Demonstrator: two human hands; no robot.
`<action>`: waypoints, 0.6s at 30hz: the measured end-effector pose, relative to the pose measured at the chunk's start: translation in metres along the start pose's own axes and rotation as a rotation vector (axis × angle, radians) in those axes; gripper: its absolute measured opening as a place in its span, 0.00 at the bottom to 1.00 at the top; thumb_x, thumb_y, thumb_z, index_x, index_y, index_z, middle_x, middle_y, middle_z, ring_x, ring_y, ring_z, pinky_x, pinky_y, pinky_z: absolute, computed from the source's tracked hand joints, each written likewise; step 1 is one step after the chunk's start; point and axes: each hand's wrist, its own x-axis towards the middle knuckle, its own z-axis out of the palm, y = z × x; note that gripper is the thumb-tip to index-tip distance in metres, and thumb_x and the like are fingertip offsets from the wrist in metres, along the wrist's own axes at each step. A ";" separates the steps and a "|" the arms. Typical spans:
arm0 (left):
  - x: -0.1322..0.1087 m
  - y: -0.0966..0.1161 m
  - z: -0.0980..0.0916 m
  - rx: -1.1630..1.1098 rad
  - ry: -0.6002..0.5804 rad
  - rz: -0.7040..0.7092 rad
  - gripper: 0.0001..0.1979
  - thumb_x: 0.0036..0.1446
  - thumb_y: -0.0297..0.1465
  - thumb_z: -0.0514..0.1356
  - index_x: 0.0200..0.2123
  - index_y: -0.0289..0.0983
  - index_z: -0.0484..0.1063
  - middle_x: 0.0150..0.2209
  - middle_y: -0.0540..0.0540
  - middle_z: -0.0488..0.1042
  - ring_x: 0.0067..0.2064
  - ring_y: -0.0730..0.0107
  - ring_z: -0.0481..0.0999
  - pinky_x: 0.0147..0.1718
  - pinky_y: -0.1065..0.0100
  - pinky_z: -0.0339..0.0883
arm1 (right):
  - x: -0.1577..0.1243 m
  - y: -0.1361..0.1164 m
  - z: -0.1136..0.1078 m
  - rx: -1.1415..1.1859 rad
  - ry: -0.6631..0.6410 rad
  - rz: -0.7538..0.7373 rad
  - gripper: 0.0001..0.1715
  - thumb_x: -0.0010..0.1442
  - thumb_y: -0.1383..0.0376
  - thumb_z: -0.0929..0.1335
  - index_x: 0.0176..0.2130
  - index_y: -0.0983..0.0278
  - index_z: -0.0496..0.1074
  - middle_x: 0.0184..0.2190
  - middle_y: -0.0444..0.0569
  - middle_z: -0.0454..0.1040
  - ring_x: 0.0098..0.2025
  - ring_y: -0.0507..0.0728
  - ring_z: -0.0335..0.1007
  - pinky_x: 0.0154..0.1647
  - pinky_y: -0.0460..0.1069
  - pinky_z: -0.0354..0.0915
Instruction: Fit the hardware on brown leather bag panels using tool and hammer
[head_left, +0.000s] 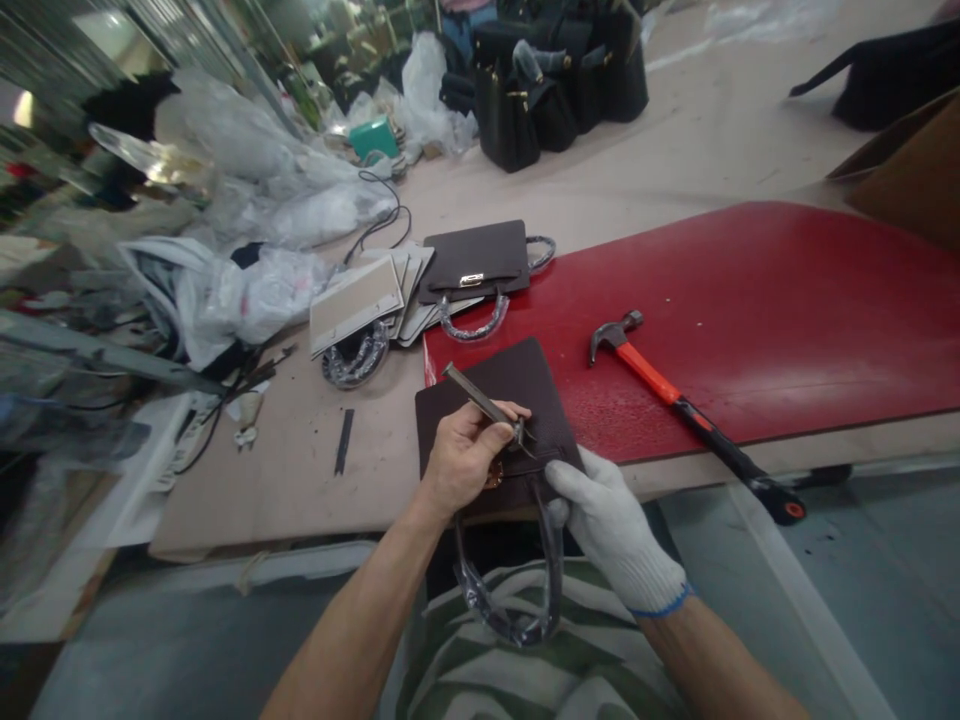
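My left hand (466, 455), bare, is closed around a slim metal rod-like tool (476, 392). The tool slants, its flat end up to the left and its lower end over a dark brown handbag panel (525, 375). Its exact kind I cannot make out. My right hand (611, 525), in a white knit glove with a blue cuff edge, pinches the panel's right edge, thumb on top. A plastic-wrapped handle (517, 625) hangs from the panel toward my lap. Gold-coloured hardware (493, 474) shows partly beneath my left hand.
A claw hammer (660, 385) with an orange and black handle lies on the red board (787, 320). Ahead are another brown handbag panel (480, 250) and stacked light panels (356, 305). A dark strip (344, 442) lies left. Black bags (555, 90) stand at the back.
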 end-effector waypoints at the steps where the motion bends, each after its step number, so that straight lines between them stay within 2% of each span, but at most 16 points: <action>1: -0.001 0.000 -0.002 -0.004 0.003 -0.010 0.13 0.62 0.41 0.66 0.39 0.35 0.78 0.44 0.40 0.83 0.45 0.62 0.81 0.47 0.64 0.73 | 0.000 0.002 0.002 0.011 0.000 0.006 0.14 0.52 0.57 0.76 0.32 0.65 0.74 0.22 0.42 0.69 0.18 0.47 0.57 0.18 0.43 0.58; 9: -0.016 -0.004 -0.012 -0.125 0.029 -0.057 0.13 0.63 0.40 0.66 0.41 0.35 0.79 0.44 0.40 0.83 0.44 0.63 0.81 0.46 0.66 0.73 | 0.005 0.014 0.008 0.089 -0.034 0.055 0.18 0.47 0.57 0.79 0.36 0.64 0.79 0.23 0.44 0.73 0.18 0.47 0.56 0.16 0.43 0.57; 14: -0.021 -0.003 -0.014 -0.117 0.037 -0.051 0.11 0.62 0.37 0.66 0.40 0.35 0.80 0.43 0.41 0.84 0.42 0.66 0.81 0.43 0.69 0.73 | 0.006 0.019 0.011 0.086 -0.045 0.060 0.16 0.48 0.58 0.79 0.36 0.62 0.79 0.24 0.43 0.73 0.18 0.48 0.57 0.17 0.44 0.57; 18: -0.023 -0.003 -0.014 -0.102 0.054 -0.062 0.11 0.62 0.37 0.66 0.40 0.35 0.80 0.44 0.40 0.83 0.44 0.64 0.82 0.44 0.67 0.74 | 0.005 0.017 0.017 0.075 -0.035 0.054 0.16 0.48 0.59 0.78 0.36 0.63 0.79 0.25 0.43 0.72 0.19 0.48 0.58 0.18 0.45 0.59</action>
